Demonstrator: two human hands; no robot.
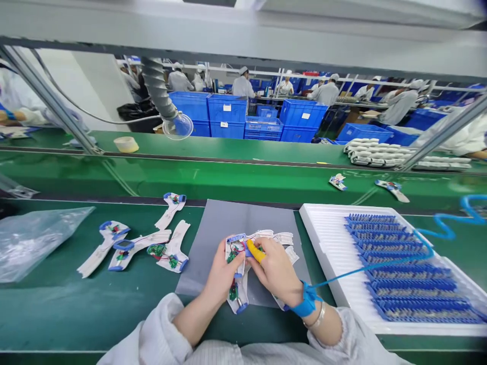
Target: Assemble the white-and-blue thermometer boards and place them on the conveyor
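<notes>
My left hand (218,271) grips a white and blue gun-shaped housing (230,247) with green circuit board and thin wires inside. My right hand (279,268) is closed at the same housing's right edge, a yellow cover on one finger; anything small in its fingertips is hidden. A blue wrist strap (306,300) with a cord circles my right wrist. Beneath and behind my hands, more white housings (283,238) lie on a grey mat (216,220), partly covered by them.
Several similar housings (177,246) lie left of the mat, beside a clear plastic bag (41,243). A white foam tray (323,243) with rows of blue parts (411,274) stands right. An extraction hose (155,86) hangs overhead. Beyond the green line, people work near blue crates (227,109).
</notes>
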